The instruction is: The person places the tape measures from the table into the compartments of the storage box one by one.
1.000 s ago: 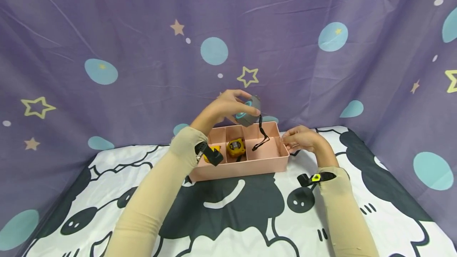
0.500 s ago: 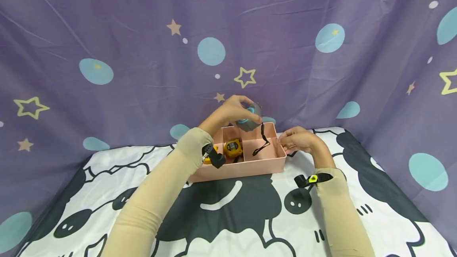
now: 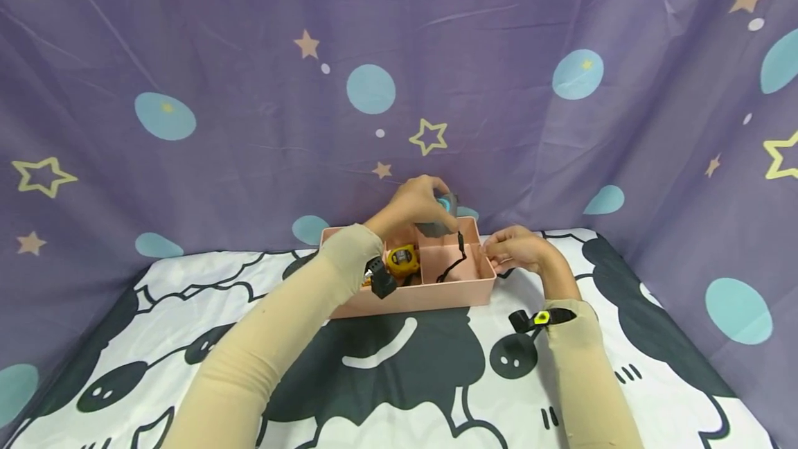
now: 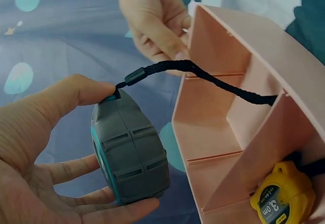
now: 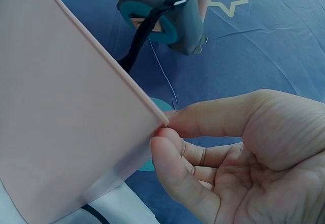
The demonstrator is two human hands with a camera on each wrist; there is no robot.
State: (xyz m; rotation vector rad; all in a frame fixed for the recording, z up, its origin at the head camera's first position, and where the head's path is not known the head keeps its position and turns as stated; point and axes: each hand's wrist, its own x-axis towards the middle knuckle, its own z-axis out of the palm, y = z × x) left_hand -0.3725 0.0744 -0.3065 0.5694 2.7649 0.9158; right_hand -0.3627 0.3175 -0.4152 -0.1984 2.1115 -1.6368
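My left hand (image 3: 414, 208) grips a grey and teal tape measure (image 4: 134, 148) between thumb and fingers, just above the right-hand part of a pink divided box (image 3: 414, 304). The tape measure's black wrist strap (image 4: 203, 74) dangles into the wide right compartment. At the box's right end, my right hand (image 3: 519, 252) pinches the corner with thumb and fingertips, as the right wrist view shows. A yellow tape measure (image 3: 402, 260) lies in the middle compartment. Another bit of yellow in the left compartment (image 3: 367, 282) is mostly hidden behind my left wrist.
The box stands on a white cloth (image 3: 436, 428) printed with dark sheep shapes. Close behind it hangs a purple curtain (image 3: 262, 123) with stars and blue spots. Each wrist wears a black strapped camera; the left one (image 3: 382, 281) overlaps the box front.
My left hand has lowered and shifted right with the grey tape measure, bringing it closer over the box. The strap hangs deeper in the right compartment. My right hand keeps its hold on the corner.
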